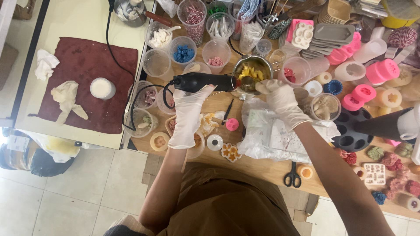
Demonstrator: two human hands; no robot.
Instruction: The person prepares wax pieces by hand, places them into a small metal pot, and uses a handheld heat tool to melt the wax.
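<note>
A black heat gun (202, 82) lies level over the wooden worktable (262, 168), its nozzle aimed right into a small metal pot (250, 72) of yellow chunks that sits near the back of the bench among the plastic cups. The left hand (189, 114), in a white glove, has its fingers curled over the gun's body from the near side, gripping it. The gun's black cord (114, 48) loops back across the pale side table.

The right hand (280, 98), gloved as well, rests at the pot's right rim, fingers bent close together; it may be pinching a small tool or the pot's edge, but from here I cannot tell which.

Just below the pot lies a crumpled sheet of clear plastic (273, 135), and black-handled scissors (292, 177) sit at the table's near edge. A cup of blue pieces (183, 53) and a cup of pink pieces (215, 60) stand behind the gun. Pink silicone moulds (363, 94) crowd the right side beside a dark round tray (350, 133) with hollows. On the left, a dark red cloth (94, 96) carries a white jar (102, 88) and crumpled gloves (66, 99).
</note>
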